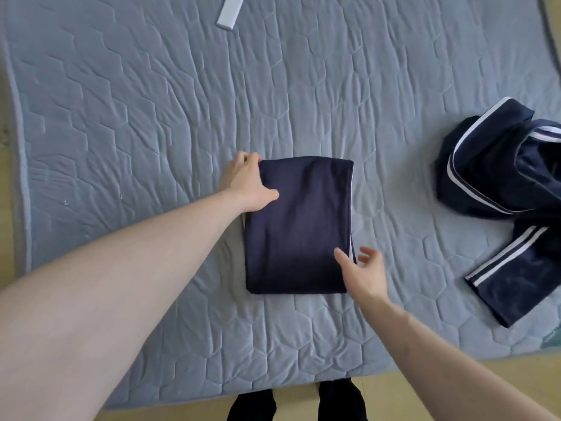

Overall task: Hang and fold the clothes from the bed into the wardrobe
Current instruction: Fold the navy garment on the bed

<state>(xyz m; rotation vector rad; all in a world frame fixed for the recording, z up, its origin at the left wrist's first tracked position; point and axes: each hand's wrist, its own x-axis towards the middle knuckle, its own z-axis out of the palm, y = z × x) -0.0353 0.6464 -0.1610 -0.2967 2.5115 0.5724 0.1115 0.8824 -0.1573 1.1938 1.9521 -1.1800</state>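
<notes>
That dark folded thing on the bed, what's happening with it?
A person is folding clothes. The navy garment lies in a neat rectangle on the quilted bed. The left hand grips its far left corner; the right hand is at its near right edge, fingers spread. A second navy garment with white stripes lies crumpled to the right, not yet folded.

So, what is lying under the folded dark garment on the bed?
The folded navy garment lies directly on the quilted grey bed cover. The left hand grips its far left corner. Anything beneath its middle is hidden.
</notes>
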